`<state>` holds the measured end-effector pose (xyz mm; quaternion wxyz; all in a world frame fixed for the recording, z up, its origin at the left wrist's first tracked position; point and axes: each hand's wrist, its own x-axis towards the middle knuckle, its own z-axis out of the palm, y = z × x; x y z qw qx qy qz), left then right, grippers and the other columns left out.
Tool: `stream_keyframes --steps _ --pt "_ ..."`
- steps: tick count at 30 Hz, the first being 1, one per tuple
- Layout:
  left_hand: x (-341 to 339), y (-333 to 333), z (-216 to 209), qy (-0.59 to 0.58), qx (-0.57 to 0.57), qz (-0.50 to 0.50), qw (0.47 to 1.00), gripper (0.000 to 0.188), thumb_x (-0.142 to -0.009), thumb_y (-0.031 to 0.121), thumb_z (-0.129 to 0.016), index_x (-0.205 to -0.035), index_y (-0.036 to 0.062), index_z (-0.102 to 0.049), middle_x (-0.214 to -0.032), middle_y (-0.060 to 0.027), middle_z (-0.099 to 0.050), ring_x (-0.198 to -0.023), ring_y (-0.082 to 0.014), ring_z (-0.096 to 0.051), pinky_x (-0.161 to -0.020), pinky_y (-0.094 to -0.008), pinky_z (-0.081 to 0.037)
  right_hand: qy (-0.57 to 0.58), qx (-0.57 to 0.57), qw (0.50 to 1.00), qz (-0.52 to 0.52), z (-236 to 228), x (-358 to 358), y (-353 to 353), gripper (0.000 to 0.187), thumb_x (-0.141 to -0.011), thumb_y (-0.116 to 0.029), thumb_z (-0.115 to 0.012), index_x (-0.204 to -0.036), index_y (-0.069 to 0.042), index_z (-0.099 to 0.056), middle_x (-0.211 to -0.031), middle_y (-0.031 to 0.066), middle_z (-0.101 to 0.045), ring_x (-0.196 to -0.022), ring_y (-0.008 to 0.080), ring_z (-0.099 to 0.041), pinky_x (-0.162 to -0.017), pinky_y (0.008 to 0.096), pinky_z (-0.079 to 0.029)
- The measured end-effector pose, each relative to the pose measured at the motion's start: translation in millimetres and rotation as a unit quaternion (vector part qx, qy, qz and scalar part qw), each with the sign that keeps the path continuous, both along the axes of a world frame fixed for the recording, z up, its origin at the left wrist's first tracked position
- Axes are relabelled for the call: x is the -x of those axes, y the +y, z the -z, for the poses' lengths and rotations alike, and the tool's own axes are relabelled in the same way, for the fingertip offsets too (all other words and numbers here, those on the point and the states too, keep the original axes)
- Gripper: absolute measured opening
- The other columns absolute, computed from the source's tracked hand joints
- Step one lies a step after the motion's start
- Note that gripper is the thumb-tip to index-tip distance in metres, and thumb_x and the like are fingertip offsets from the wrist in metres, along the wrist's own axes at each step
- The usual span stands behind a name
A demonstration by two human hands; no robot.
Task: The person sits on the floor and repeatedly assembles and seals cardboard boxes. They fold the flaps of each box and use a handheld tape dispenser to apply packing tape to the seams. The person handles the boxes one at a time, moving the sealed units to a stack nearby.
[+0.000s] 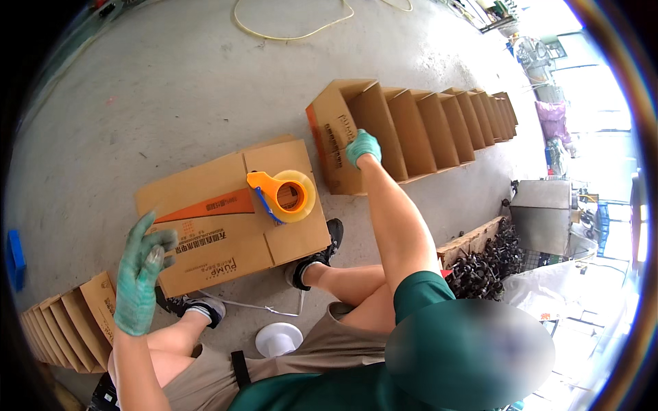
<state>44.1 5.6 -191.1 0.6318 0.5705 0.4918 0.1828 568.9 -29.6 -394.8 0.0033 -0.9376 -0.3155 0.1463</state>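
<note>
My right hand (363, 147), in a green-coated glove, reaches out and grips the upper edge of the nearest open cardboard box (336, 127). That box heads a long row of open boxes (432, 127) nested one against another. My left hand (140, 274), gloved alike, is raised by the left end of a flat carton (199, 233), fingers apart and holding nothing. On this carton, which has an orange printed wedge, rests an orange tape dispenser (269, 183) with a roll of clear tape (310, 198).
More nested cartons (65, 322) stand at lower left, near a blue bin (15, 260). A white round stool (279, 338) is between my legs. To the right, a wooden crate (473, 240) borders a heap of dark parts (480, 270). A yellowish hose (295, 34) lies on the far floor.
</note>
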Motion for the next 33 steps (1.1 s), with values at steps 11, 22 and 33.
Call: stream_keyframes --steps 11,22,33 --pt "30.4 -2.6 62.2 0.145 0.052 0.006 0.988 0.066 -0.099 0.044 -0.057 -0.152 0.0107 -0.037 -0.128 -0.0104 -0.057 -0.116 -0.0232 -0.056 -0.097 -0.0386 -0.048 -0.133 -0.003 0.978 0.159 2.9 -158.1 -4.4 0.049 -0.092 -0.018 -0.061 -0.139 -0.011 -0.048 -0.128 0.0183 -0.061 -0.117 0.0364 -0.063 -0.095 0.0447 -0.054" --pt "44.0 -2.1 68.7 0.126 -0.025 0.06 0.99 0.045 -0.1 0.009 -0.055 -0.144 0.008 -0.048 -0.131 -0.0101 -0.061 -0.123 -0.0204 -0.057 -0.103 -0.0339 -0.045 0.012 -0.061 0.958 -0.28 -34.1 22.9 -11.5 0.035 -0.092 -0.029 -0.062 -0.119 -0.007 -0.063 -0.122 0.0156 -0.062 -0.111 0.0353 -0.062 -0.095 0.0447 -0.051" --pt "116.4 -8.2 108.0 0.283 -0.071 0.029 0.956 0.047 -0.099 0.009 -0.049 -0.144 0.0004 -0.045 -0.14 -0.0228 -0.054 -0.131 -0.032 -0.051 -0.11 -0.0381 -0.04 0.01 0.157 0.889 -0.43 -43.6 249.5 -55.1 0.088 -0.087 -0.036 -0.07 -0.159 -0.029 -0.018 -0.14 0.0315 -0.049 -0.125 0.0413 -0.055 -0.107 0.0459 -0.042"
